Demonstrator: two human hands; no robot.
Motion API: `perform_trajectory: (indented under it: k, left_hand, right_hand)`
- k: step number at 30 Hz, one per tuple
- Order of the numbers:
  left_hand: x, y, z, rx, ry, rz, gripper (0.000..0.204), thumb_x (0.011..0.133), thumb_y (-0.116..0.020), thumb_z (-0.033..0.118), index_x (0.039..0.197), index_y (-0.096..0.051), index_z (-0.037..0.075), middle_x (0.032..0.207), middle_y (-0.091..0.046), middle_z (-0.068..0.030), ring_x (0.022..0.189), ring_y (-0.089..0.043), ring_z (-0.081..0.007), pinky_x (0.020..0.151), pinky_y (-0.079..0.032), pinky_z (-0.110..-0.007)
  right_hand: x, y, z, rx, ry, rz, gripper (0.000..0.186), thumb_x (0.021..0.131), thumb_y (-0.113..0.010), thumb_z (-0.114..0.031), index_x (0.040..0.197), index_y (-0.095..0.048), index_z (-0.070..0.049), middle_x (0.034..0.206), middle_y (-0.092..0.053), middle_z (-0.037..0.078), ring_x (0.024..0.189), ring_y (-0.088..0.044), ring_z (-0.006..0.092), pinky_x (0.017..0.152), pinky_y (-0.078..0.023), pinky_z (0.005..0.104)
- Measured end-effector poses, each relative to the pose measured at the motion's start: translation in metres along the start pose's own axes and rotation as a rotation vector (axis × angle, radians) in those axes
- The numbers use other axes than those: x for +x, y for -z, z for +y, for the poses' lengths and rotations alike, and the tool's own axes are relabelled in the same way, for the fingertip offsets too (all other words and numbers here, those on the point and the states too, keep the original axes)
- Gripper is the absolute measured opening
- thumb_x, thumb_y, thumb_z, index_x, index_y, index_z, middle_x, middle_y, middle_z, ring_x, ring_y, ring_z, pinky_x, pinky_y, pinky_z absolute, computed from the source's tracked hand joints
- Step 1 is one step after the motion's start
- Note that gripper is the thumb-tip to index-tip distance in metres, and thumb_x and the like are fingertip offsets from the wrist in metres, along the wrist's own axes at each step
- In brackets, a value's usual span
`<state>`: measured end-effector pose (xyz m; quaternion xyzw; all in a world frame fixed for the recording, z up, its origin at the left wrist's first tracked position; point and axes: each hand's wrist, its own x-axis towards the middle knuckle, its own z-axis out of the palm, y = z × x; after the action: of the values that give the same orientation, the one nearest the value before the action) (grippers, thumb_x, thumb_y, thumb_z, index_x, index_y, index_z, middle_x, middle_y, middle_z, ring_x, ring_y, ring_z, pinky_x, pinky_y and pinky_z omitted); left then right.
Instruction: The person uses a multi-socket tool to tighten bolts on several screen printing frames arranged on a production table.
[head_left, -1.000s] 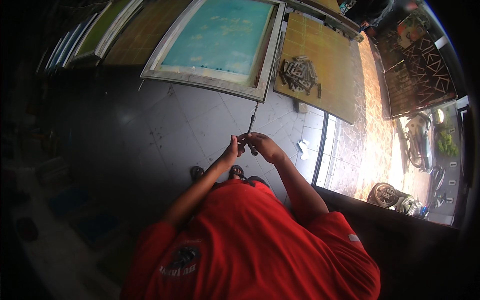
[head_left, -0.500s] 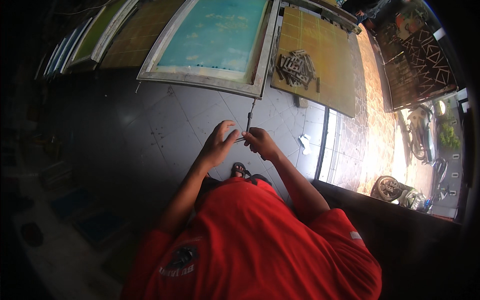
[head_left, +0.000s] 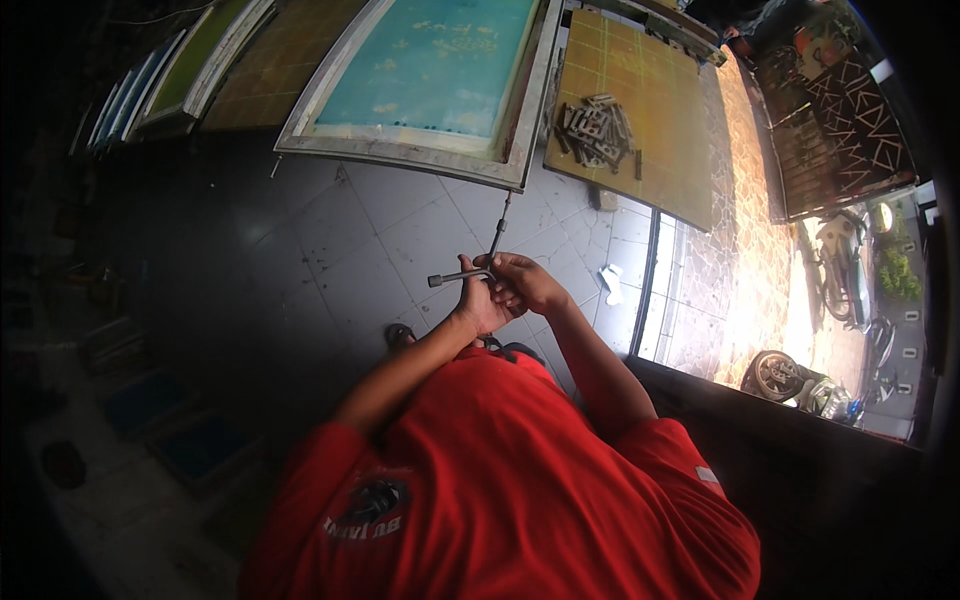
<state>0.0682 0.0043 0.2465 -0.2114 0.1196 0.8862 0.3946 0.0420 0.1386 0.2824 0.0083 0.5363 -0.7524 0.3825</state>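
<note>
An L-shaped metal socket wrench (head_left: 452,278) has one arm pointing left and the other rising toward a thin metal rod (head_left: 507,205) below the screen frame. My left hand (head_left: 482,305) is closed around the wrench's bend from below, thumb raised. My right hand (head_left: 530,283) grips the wrench at the upright arm, fingers touching my left hand's. Above them lies a screen in a pale frame (head_left: 395,150) with turquoise mesh (head_left: 420,75). Beside it, a yellowish board (head_left: 665,130) carries a pile of metal pieces (head_left: 597,133).
More framed screens (head_left: 185,75) line the upper left. My feet in sandals (head_left: 398,335) stand on grey tiles (head_left: 360,240). At right are a dark threshold rail (head_left: 650,270), a white scrap (head_left: 612,284), a patterned door panel (head_left: 840,130) and motorcycles (head_left: 780,385) outside.
The wrench's side arm has swung out to point left. My left hand let go, lifted with fingers apart, then came back down and closed on it beside my right hand.
</note>
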Motion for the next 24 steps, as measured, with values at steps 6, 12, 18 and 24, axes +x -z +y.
perform_trajectory:
  k: [6,12,18,24]
  left_hand:
    - [-0.02,0.026,0.012,0.287,-0.015,0.064,0.075,0.079,-0.026,0.077,0.098,-0.052,0.01,0.101,-0.057,-0.0101,0.096,-0.053,-0.0236,0.086,-0.042,-0.042]
    - [-0.089,0.017,0.053,0.837,-1.055,0.703,0.054,0.093,-0.032,0.047,0.121,-0.04,0.001,0.12,-0.047,-0.016,0.11,-0.047,-0.0287,0.094,-0.035,-0.048]
    - [-0.072,-0.017,0.023,2.251,-0.942,0.421,0.06,0.087,-0.047,0.051,0.117,-0.04,-0.001,0.108,-0.053,-0.0214,0.103,-0.05,-0.036,0.088,-0.038,-0.047]
    - [-0.024,0.017,0.022,1.054,-0.447,0.248,0.073,0.082,-0.019,0.075,0.09,-0.045,0.008,0.068,-0.049,-0.0035,0.057,-0.047,-0.0211,0.055,-0.039,-0.032]
  right_hand:
    - [0.009,-0.006,0.002,-0.156,0.039,0.13,0.024,0.093,-0.052,-0.025,0.09,-0.06,-0.004,0.069,-0.057,0.0,0.054,-0.054,0.007,0.047,-0.043,0.0187]
    - [0.012,-0.018,0.001,-0.274,0.035,0.287,0.028,0.09,-0.056,-0.026,0.084,-0.059,0.002,0.071,-0.059,0.005,0.059,-0.058,0.0123,0.052,-0.046,0.0235]
    - [0.009,-0.026,-0.011,-0.293,0.01,0.292,0.032,0.091,-0.053,-0.027,0.085,-0.058,0.004,0.07,-0.058,0.007,0.057,-0.057,0.0142,0.053,-0.047,0.0272]
    - [0.009,-0.019,-0.003,-0.538,0.223,0.196,0.033,0.093,-0.046,-0.025,0.1,-0.059,0.004,0.082,-0.061,0.011,0.078,-0.059,0.0176,0.072,-0.048,0.0326]
